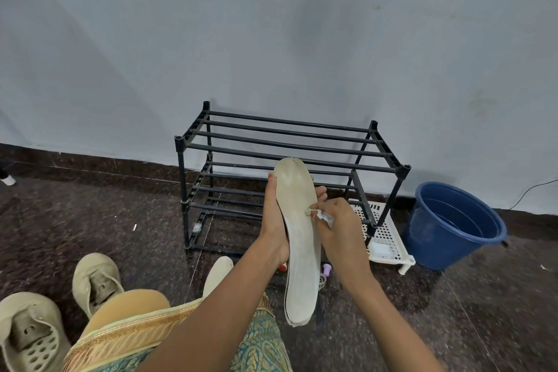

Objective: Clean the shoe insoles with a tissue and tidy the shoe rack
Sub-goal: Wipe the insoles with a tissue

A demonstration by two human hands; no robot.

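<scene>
As seen from the head view, grips insole (297, 205) with left hand (271, 220), raised above floor (120, 220) before shoe rack (287, 133); pinches crumpled tissue (326, 217) in right hand (341, 229) against mid-sole. Probable faults: shredding of thin tissue under hard rubbing; buckling or slipping of unsupported lower end.
</scene>
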